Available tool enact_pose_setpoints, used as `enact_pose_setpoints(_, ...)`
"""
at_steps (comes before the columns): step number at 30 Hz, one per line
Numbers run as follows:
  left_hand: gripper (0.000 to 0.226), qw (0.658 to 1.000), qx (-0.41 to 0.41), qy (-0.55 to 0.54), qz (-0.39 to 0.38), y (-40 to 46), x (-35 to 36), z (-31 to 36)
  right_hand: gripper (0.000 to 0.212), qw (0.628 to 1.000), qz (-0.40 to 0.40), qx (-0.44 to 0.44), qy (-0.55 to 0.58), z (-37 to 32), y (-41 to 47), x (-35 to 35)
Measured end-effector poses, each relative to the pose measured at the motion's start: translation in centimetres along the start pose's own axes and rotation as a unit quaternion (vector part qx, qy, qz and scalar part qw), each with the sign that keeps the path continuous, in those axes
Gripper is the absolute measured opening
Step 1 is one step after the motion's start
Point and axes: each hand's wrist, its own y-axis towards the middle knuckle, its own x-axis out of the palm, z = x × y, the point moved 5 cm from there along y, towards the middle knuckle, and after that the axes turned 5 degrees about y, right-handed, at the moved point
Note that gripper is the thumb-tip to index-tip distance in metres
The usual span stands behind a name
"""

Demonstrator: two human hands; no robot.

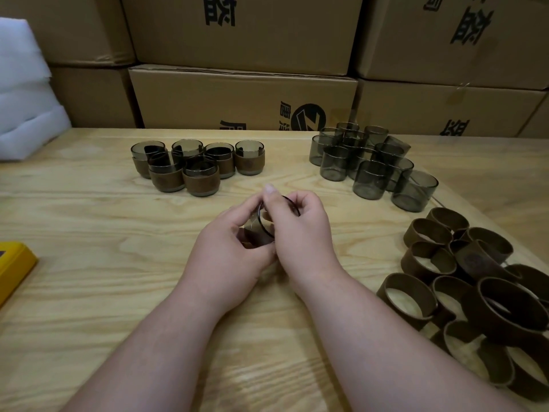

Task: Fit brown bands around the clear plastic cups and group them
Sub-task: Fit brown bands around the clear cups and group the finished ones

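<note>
**Both hands on 1 cup above the table**

Left hand point(234, 248) curls its fingers around a clear cup point(258, 233) at the middle of the wooden table point(89, 233). Right hand point(300, 233) pinches the cup's dark rim. Banded cups point(190, 165) sit far left, loose brown bands point(463, 286) right.

Packing storeroom; stacked printed cartons point(242, 99), foam sheets point(26, 84), wooden worktable point(89, 233)

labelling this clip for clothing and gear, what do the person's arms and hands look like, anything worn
Both forearms are bare as far as the frame shows: no sleeves, gloves, watch or bracelets. No rings show on the left hand or the right hand. The nails in view are short and unpainted.
</note>
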Motion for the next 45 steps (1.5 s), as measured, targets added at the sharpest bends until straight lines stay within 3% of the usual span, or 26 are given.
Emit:
enact_pose_setpoints(4,0.076,1.0,-0.002,0.004,-0.007,0.1,0.2,-0.3,0.027,0.998,0.034,0.026,0.046,0.6,0.4,-0.3)
enact_pose_setpoints(8,0.077,1.0,0.012,0.014,0.001,0.3,0.2,-0.4,0.035,0.997,0.036,0.013,0.066,0.8,0.5,-0.4)
enact_pose_setpoints(12,0.078,0.999,0.034,0.022,0.013,0.2,0.2,0.0,0.021,0.997,0.024,0.014,0.071,0.5,0.6,-0.2)
enact_pose_setpoints(18,0.071,0.999,0.039,0.018,0.015,0.0,0.1,0.3,0.041,0.997,-0.029,-0.016,0.072,-0.2,0.1,0.2)
enact_pose_setpoints(25,0.066,0.995,-0.026,-0.076,0.054,0.5,-0.6,-0.4,0.053,0.994,-0.1,-0.042,0.035,-0.8,-0.9,1.1)
enact_pose_setpoints(29,0.065,0.979,-0.049,-0.18,0.078,0.6,-0.8,-0.8,0.018,0.986,-0.122,-0.023,0.11,-0.7,-0.6,0.9)
enact_pose_setpoints(32,0.058,0.97,-0.037,-0.221,0.098,0.5,-1.2,-0.5,0.043,0.987,-0.099,0.001,0.13,-0.6,-0.1,0.4)
enact_pose_setpoints(35,0.034,0.966,-0.038,-0.229,0.112,0.6,-1.8,-0.4,0.038,0.992,-0.066,0.006,0.103,-0.7,-0.2,0.4)
enact_pose_setpoints(37,0.042,0.965,-0.045,-0.234,0.113,0.7,-1.8,-0.6,0.03,0.994,-0.067,-0.016,0.084,-0.8,-0.5,0.6)
enact_pose_setpoints(40,0.047,0.967,-0.037,-0.216,0.131,0.5,-1.6,-0.5,0.03,0.99,-0.1,-0.062,0.075,-1.2,-1.1,0.8)
enact_pose_setpoints(45,0.044,0.982,-0.02,-0.168,0.088,0.1,-0.6,0.2,0.048,0.977,-0.181,-0.046,0.107,-1.3,-1.9,1.5)
